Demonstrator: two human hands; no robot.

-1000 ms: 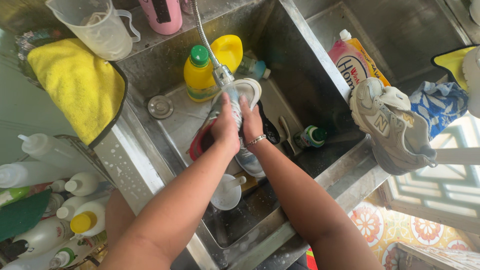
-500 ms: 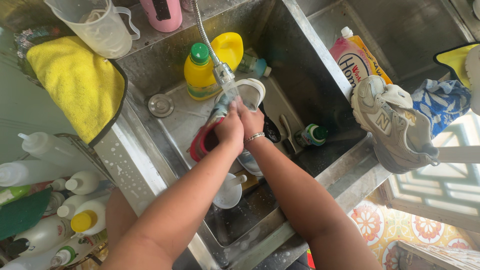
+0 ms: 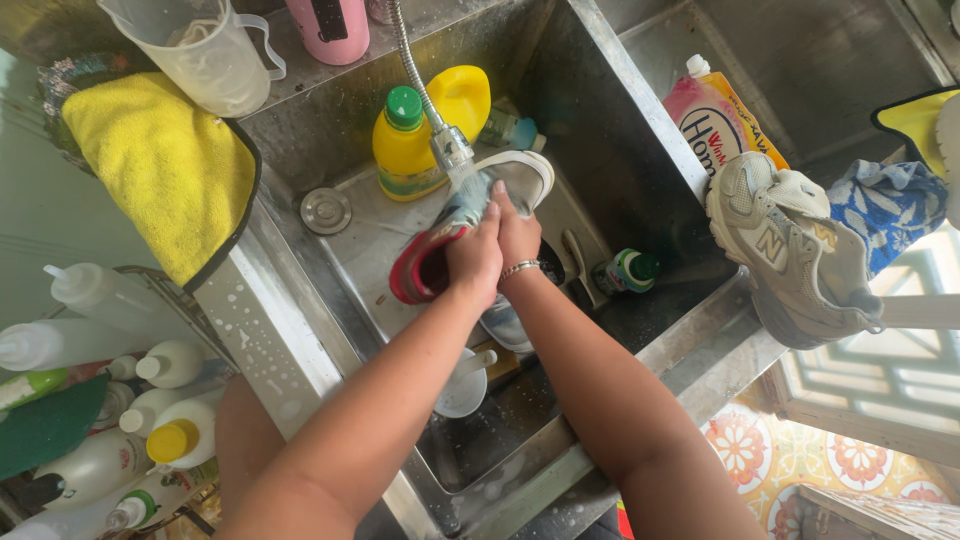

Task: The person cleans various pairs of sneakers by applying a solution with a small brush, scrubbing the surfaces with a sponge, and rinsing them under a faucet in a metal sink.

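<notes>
Steel walls box in a deep stainless-steel sink basin [image 3: 640, 330], its near rim running diagonally from lower centre up to the right, its left wall rising to a wet, speckled ledge. Inside, a grey and white sneaker with a red lining [image 3: 450, 235] is held above the basin floor, toe end tipped up toward the back, directly under the chrome spray head of a flexible faucet hose [image 3: 452, 150]. The left hand [image 3: 474, 258] and the right hand [image 3: 517, 235] sit side by side on the shoe's upper, touching each other, fingers curled and pressed together around it; the fingertips are hidden on the far side. A silver bracelet [image 3: 520, 268] circles the right wrist.

Little free room remains around the shoe. Just behind it a yellow plastic bottle with a green cap [image 3: 405, 145] stands against the back wall, beside a yellow jug. To the right, near the basin floor, lie a dark insole, a brush and a small green-capped bottle [image 3: 628, 270]. Below the forearms a white cup [image 3: 462, 385] rests in the basin.

On the dividing wall at right a second beige sneaker [image 3: 790, 255] perches, overhanging the edge. On the left ledge a yellow microfibre cloth [image 3: 160, 170] drapes over the corner, with a clear measuring jug [image 3: 195, 50] behind it and white squeeze bottles [image 3: 150, 400] crowded below.
</notes>
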